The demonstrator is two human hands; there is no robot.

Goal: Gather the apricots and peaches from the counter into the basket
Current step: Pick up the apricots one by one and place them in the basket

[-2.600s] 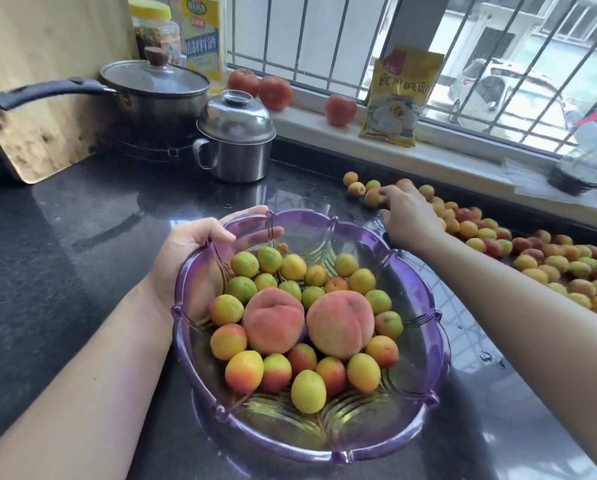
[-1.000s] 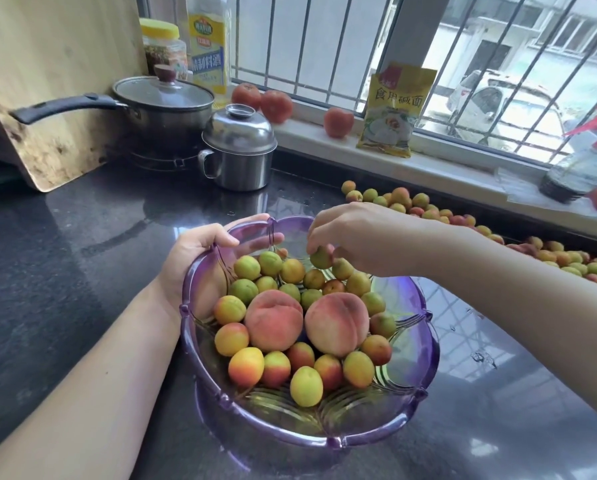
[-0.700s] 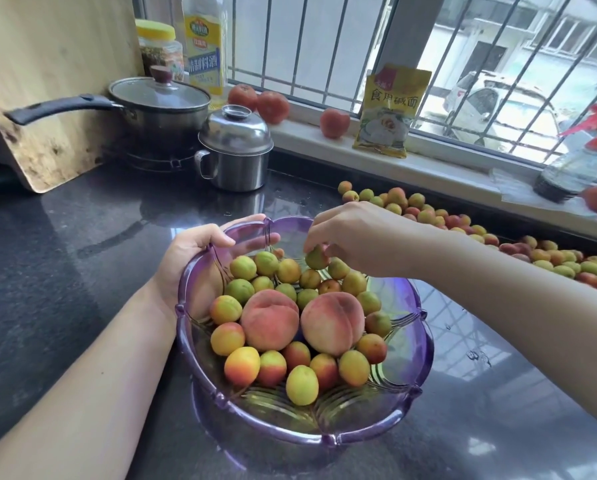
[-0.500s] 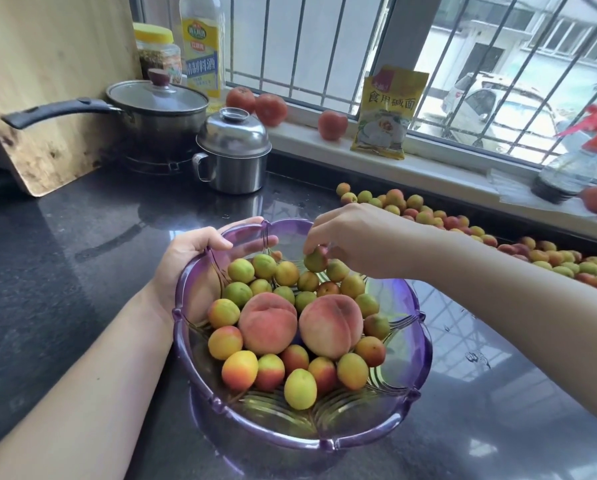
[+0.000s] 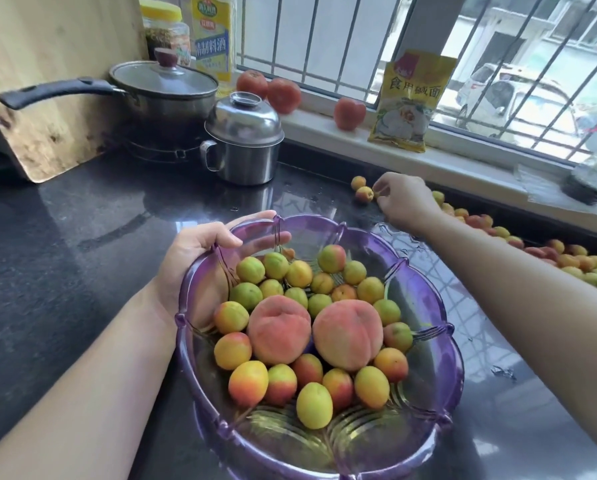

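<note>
- Two peaches (image 5: 279, 333), many apricots (image 5: 299, 273): in basket (image 5: 425, 306).
- Counter (image 5: 82, 258) row (image 5: 567, 261): many left.
- Right hand (image 5: 402, 200): fingers pinching an apricot.
- Left hand (image 5: 195, 254): gripping basket rim.

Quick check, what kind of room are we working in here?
Most likely a home kitchen: a lidded pan on a burner, a steel pot, and a dark stone counter under a barred window.

Operator body | you are showing two bare forearms, no sleeves reaching into view | your left hand (image 5: 200, 258) is wearing no ring or glove | your right hand (image 5: 402, 200) likewise bare | wrists are carrying no watch or band
</note>
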